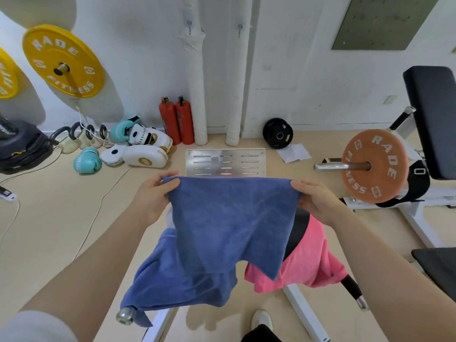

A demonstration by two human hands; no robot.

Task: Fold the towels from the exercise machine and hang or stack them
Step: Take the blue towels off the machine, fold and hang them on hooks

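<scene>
A blue towel (229,218) hangs stretched between my hands at chest height. My left hand (154,196) pinches its top left corner and my right hand (315,201) pinches its top right corner. Below it a second blue towel (172,280) is draped over the left side of the exercise machine's bar. To the right, a pink towel (311,257) lies over the black padded part (298,228) of the machine. The held towel hides part of both.
The machine's white frame (303,309) runs along the floor by my shoe (262,319). An orange weight plate (375,166) on a bar and a black bench (431,119) stand at the right. Boxing gloves (87,160), pads, kettlebells, cables and two fire extinguishers (176,120) line the wall.
</scene>
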